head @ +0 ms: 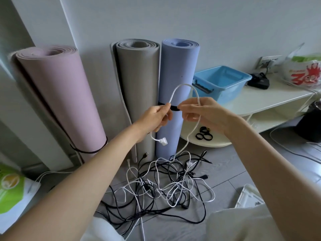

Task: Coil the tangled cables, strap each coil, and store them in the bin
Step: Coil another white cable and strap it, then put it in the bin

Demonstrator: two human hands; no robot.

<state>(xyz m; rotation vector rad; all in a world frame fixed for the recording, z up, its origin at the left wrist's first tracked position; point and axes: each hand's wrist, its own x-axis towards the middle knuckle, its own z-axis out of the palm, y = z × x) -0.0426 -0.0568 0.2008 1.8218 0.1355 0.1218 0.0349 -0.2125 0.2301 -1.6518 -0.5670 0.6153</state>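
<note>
the white cable [184,86] is pinched by the left hand [157,117] near its plug and by the right hand [202,113]; even loops should be laid while the floor tangle [166,185] is fed slowly

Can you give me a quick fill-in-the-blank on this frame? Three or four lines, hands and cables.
1. Both hands, left hand and right hand, hold up a loop of ____ cable.
2. The bin on the shelf is ____ in colour.
3. The tangled cables lie on the ____.
4. The mat farthest left, the pink mat, stands beside a ____ mat and a blue-violet mat.

Missing words: white; blue; floor; grey
</note>
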